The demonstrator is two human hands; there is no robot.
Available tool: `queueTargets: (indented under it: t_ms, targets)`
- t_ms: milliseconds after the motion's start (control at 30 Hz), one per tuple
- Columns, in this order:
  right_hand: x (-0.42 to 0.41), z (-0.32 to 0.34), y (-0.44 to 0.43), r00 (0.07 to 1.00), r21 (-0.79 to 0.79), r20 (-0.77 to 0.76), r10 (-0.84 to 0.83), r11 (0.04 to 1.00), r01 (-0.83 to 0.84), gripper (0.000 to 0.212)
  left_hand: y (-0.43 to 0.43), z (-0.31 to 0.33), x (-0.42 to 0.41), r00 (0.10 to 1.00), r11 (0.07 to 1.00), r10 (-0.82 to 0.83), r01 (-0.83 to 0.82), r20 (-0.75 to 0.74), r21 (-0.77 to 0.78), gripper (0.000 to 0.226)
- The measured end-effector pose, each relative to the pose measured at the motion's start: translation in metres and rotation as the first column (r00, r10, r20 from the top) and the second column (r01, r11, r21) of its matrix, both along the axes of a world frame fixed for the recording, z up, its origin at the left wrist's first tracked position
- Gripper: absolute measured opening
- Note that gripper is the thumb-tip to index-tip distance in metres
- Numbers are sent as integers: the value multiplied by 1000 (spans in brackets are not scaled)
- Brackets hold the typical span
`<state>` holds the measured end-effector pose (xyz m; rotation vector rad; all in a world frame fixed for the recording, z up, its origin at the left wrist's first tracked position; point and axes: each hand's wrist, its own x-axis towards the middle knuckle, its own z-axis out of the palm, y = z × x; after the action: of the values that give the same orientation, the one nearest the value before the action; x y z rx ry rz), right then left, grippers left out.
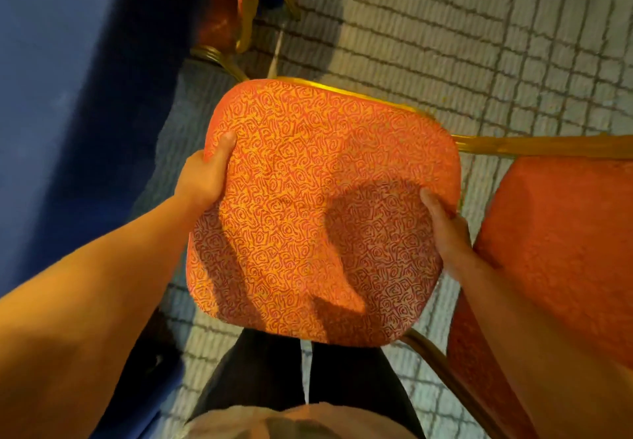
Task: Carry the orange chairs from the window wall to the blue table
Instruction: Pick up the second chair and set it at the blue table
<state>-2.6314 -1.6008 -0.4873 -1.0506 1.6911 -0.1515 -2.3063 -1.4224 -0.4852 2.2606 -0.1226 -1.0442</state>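
2 hands grip the orange chair [318, 205] by its seat, the left hand [202, 178] and right hand [445, 229] each curled round 1 edge, just beside the blue table [61, 96]. It seems nearly delivered; 1 other chair [219, 3] stands there. Its legs are hidden, so I cannot tell whether it is lifted.

— Grip status?
— Left hand [205, 176] grips the orange chair [318, 205] at the cushion's left edge, thumb on top. Right hand [447, 233] grips the right edge.
— Surroundings?
— Blue desk [51, 96] just left; second orange chair [555, 250] just right; grid-patterned floor [479, 27] beneath.
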Motion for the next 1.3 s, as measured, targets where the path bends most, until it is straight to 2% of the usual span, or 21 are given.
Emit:
queueTargets:
  t_ms: [133, 300, 467, 600, 667, 733, 867, 933, 1167, 1300]
  targets:
    - [21, -51, -34, 1000, 27, -12, 25, 999, -24, 33, -32, -54, 19, 999, 998, 36, -36, 5, 46, 91]
    - [37, -123, -70, 998, 113, -15, 54, 992, -52, 59, -64, -135, 38, 998, 992, 62, -64, 28, 111, 88]
    - [50, -187, -92, 998, 161, -47, 50, 986, -42, 57, -85, -201, 52, 997, 980, 61, -67, 37, 189, 95]
    - [56, -227, -99, 998, 206, -57, 38, 978, -26, 76, -90, -244, 55, 996, 966, 60, -73, 61, 249, 92]
    - [56, -244, -100, 998, 203, -53, 24, 979, -13, 79, -87, -261, 51, 993, 966, 57, -81, 102, 244, 86]
    - [53, -255, -101, 998, 178, -59, 19, 984, -9, 78, -84, -271, 45, 987, 970, 56, -90, 152, 227, 79]
    - [51, -262, -97, 998, 135, -67, -5, 991, 14, 51, -83, -278, 40, 972, 962, 49, -108, 228, 252, 72]
    - [50, -264, -97, 997, 124, -71, -29, 992, 38, 47, -82, -281, 39, 963, 958, 28, -103, 268, 268, 72]
    - [49, -272, -94, 993, 27, -114, -18, 999, 21, 79, -80, -288, 39, 947, 964, 4, -90, 321, 252, 66]
    - [50, -274, -93, 991, 16, -134, -11, 1000, 13, 88, -79, -290, 41, 939, 963, -11, -83, 345, 256, 65]
